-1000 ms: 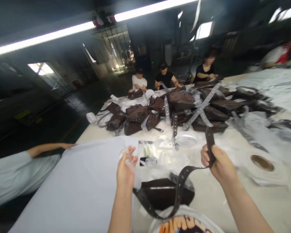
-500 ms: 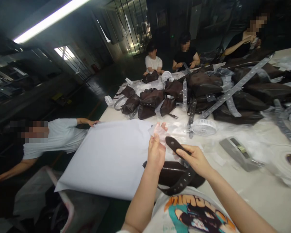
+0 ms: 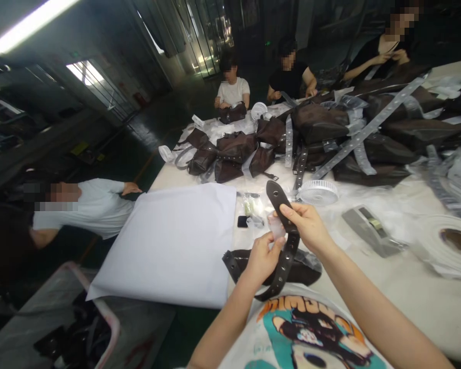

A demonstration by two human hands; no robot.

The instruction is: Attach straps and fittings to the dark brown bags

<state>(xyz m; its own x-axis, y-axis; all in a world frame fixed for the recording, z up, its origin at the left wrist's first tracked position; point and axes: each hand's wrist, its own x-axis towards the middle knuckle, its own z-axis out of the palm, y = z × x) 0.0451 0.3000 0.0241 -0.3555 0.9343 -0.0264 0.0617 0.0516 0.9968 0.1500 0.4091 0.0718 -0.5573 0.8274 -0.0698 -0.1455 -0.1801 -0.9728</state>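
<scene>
My right hand grips a dark brown strap with metal eyelets near its rounded end, which points up. From there the strap curves down toward my shirt. My left hand is closed, thumb against fingers, on a small piece of clear plastic film beside the strap, just under my right hand. Below both hands a dark brown bag lies at the table's near edge, partly covered by my left hand and the strap.
A large white sheet covers the table's left part. Beyond are many brown bags and plastic-wrapped straps. To the right are a white fan, a grey tape dispenser and a white roll. Several people sit or stand around; a cart is lower left.
My left hand has come down and turned, bringing the film close to the strap. My right hand has raised the strap's end. The co-worker's hand at left has left the sheet's corner.
</scene>
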